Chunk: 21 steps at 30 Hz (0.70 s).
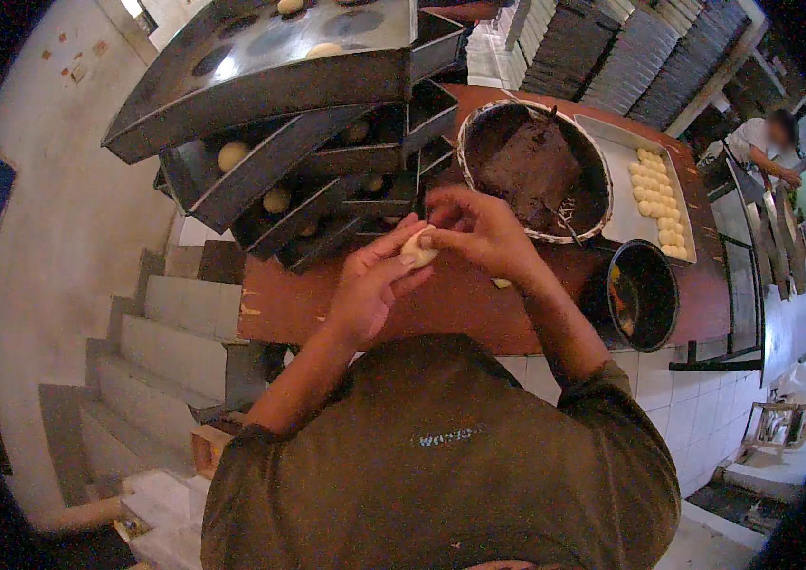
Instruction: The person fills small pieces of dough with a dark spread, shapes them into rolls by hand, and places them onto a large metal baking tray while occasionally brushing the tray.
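Observation:
Between my two hands, over the brown tabletop, is a small piece of pale dough (pixel 419 249). My left hand (pixel 370 282) cradles it from below in its fingers. The thumb and fingers of my right hand (pixel 481 233) pinch its upper edge. Just beyond my right hand stands a large round tub (pixel 604 180) holding a dark brown paste (pixel 526 166). Whether there is paste inside the dough is hidden. To the right, rows of pale dough balls (pixel 657 199) lie on a metal tray (pixel 612 135).
Stacked dark metal trays (pixel 260 104), some with dough balls, rise at the left and far side. A black bucket (pixel 643 294) stands at the table's right. Steps (pixel 170 309) are on the left. Another person (pixel 754 142) works at the far right.

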{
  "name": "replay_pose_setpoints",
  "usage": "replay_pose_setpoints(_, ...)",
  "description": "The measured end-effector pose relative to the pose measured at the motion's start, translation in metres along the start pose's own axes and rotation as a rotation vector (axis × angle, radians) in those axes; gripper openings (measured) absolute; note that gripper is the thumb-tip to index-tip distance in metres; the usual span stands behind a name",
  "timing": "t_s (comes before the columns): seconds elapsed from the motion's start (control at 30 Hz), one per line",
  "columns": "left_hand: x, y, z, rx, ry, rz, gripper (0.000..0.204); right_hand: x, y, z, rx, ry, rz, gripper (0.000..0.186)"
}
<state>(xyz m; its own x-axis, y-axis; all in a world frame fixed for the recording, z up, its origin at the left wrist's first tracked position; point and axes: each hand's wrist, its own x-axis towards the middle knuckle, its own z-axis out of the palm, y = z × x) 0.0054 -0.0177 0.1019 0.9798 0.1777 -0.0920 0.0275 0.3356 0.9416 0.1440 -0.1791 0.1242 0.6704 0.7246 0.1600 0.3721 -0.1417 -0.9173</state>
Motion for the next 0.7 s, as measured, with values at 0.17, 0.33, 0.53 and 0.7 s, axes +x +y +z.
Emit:
replay_pose_setpoints(0.17, 0.020, -0.034, -0.023, 0.530, 0.145, 0.032, 0.053, -0.008, 0.021, 0.026, -0.303, 0.004, -0.203, 0.030)
replay_pose_setpoints(0.33, -0.016, -0.007, -0.013, -0.386, 0.143, -0.031, 0.050, -0.017, 0.026, 0.024, -0.063, 0.030, -0.309, 0.034)
replay_pose_setpoints(0.53, 0.001, -0.016, -0.010, -0.012, 0.279, 0.001, 0.066, -0.018, -0.026, 0.031, -0.324, 0.011, -0.401, 0.036)
replay_pose_setpoints(0.7, -0.009, 0.008, 0.036, -0.171, 0.260, 0.356, 0.053, -0.026, -0.044, 0.031, 0.513, 0.147, 0.062, 0.029)
